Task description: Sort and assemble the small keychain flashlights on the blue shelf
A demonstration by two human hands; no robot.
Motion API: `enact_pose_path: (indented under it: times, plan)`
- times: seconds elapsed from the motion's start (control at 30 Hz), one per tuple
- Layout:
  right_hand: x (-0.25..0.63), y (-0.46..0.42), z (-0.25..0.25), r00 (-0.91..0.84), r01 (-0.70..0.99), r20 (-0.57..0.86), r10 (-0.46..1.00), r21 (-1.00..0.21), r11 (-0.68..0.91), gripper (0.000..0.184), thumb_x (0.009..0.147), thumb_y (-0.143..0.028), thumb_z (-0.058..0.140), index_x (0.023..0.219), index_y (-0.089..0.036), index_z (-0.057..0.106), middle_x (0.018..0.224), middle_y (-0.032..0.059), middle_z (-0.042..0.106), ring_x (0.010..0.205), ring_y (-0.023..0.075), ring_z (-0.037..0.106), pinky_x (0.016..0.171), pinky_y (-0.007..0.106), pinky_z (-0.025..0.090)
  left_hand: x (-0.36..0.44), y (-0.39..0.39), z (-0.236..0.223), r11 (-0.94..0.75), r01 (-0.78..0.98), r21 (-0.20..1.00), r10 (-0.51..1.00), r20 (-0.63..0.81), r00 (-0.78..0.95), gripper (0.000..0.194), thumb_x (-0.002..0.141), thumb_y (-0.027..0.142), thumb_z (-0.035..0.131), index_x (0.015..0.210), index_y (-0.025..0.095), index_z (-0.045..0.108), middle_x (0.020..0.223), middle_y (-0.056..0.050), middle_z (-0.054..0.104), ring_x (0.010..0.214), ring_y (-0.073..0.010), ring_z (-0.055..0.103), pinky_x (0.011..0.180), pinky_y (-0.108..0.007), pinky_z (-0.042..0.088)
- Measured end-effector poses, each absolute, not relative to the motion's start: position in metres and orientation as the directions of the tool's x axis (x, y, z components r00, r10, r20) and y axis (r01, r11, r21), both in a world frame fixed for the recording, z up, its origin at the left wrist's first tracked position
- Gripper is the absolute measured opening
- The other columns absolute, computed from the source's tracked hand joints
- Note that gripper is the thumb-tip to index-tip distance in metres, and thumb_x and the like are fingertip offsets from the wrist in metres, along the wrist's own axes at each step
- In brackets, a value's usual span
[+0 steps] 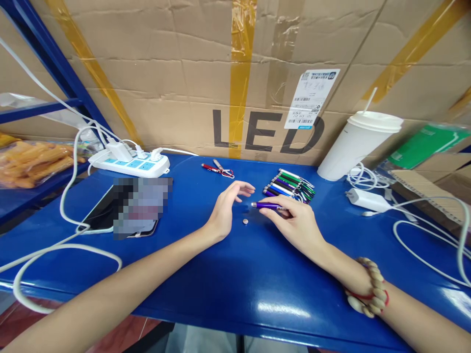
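Note:
Between the thumb and fingers of my right hand (290, 215) is a purple keychain flashlight (265, 205), its silver end pointing left. My left hand (228, 208) is curved with the thumb apart from the fingers and nothing visible in it. On the blue table, between the hands and slightly nearer me, lies a small round disc (245, 221), perhaps a button cell. Just beyond my right hand, several similar flashlights (285, 184) in blue, black, green and purple lie in a row. A red flashlight (211, 168) with a clip and a silver one (218, 164) lie farther back.
Phones (101, 208) lie at the left beside a white power strip (128, 162) with plugged-in cables. A tall white cup (358, 144) with a straw and a white charger (368, 200) with loose cords are at the right. A large cardboard box (176, 88) stands behind the table.

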State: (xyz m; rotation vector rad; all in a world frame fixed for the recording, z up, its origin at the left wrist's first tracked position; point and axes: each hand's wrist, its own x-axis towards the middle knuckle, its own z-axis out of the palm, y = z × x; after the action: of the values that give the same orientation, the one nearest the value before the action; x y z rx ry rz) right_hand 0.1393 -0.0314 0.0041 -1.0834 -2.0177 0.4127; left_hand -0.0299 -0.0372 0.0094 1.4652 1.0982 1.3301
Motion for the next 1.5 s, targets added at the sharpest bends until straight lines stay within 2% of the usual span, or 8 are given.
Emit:
enact_pose_path:
  times: [0.27,0.43,0.9,1.2,1.37,1.5]
  plan:
    - [0.1395,-0.0320,0.0046,-0.345,0.541,0.504,0.792,-0.582,0.607,0.020,0.085,-0.034,0.054,0.095,-0.024,0.068,0.094,0.0007,0.070,0.078,0.0150,0.065,0.067,0.023,0.050,-0.0300,-0.0360,0.0096,-0.248,0.070,0.966,0.968,0.246,0.045,0.038,0.087,0.038,0.024,0.087,0.018,0.057,0.099,-0.006,0.063,0.094,-0.0201,0.057,0.080,-0.032,0.041]
    - [0.1397,-0.0325,0.0050,-0.348,0.545,0.499,0.794,-0.581,0.605,0.019,0.085,-0.033,0.054,0.094,-0.025,0.069,0.093,0.0000,0.069,0.075,0.0138,0.064,0.065,0.022,0.049,-0.0295,-0.0360,0.0106,-0.241,0.073,0.968,0.970,0.239,0.032,0.038,0.086,0.037,0.025,0.086,0.018,0.057,0.098,-0.006,0.063,0.093,-0.0200,0.057,0.080,-0.033,0.041]
    - [0.1398,-0.0324,0.0066,-0.357,0.554,0.500,0.789,-0.567,0.610,0.018,0.086,-0.031,0.054,0.095,-0.025,0.069,0.094,-0.0008,0.070,0.080,0.0145,0.064,0.067,0.022,0.048,-0.0287,-0.0363,0.0099,-0.226,0.096,0.969,0.974,0.222,0.055,0.037,0.086,0.039,0.025,0.084,0.018,0.057,0.096,-0.005,0.063,0.093,-0.0195,0.057,0.079,-0.031,0.041]
    - [0.1396,-0.0328,0.0078,-0.357,0.582,0.472,0.806,-0.562,0.588,0.026,0.090,-0.030,0.044,0.097,-0.023,0.068,0.093,0.0006,0.070,0.075,0.0137,0.063,0.064,0.022,0.047,-0.0297,-0.0357,0.0080,-0.241,0.108,0.964,0.969,0.234,0.077,0.037,0.087,0.036,0.025,0.086,0.018,0.057,0.096,-0.005,0.062,0.093,-0.0192,0.057,0.079,-0.031,0.042]
    - [0.1403,-0.0317,0.0078,-0.405,0.651,0.409,0.818,-0.498,0.572,0.030,0.093,-0.032,0.038,0.097,-0.026,0.068,0.095,-0.0001,0.069,0.085,0.0147,0.063,0.070,0.024,0.047,-0.0294,-0.0371,0.0102,-0.252,0.200,0.947,0.968,0.246,0.056,0.037,0.089,0.033,0.022,0.086,0.018,0.056,0.096,-0.005,0.062,0.093,-0.0184,0.057,0.081,-0.031,0.042]
    - [0.1411,-0.0309,0.0078,-0.428,0.727,0.366,0.826,-0.403,0.556,0.030,0.093,-0.030,0.038,0.105,-0.028,0.065,0.102,-0.0002,0.066,0.091,0.0152,0.062,0.070,0.024,0.048,-0.0366,-0.0335,0.0142,-0.330,0.452,0.829,0.937,0.347,0.048,0.034,0.090,0.031,0.024,0.089,0.019,0.056,0.099,-0.005,0.061,0.098,-0.0183,0.055,0.090,-0.033,0.039]
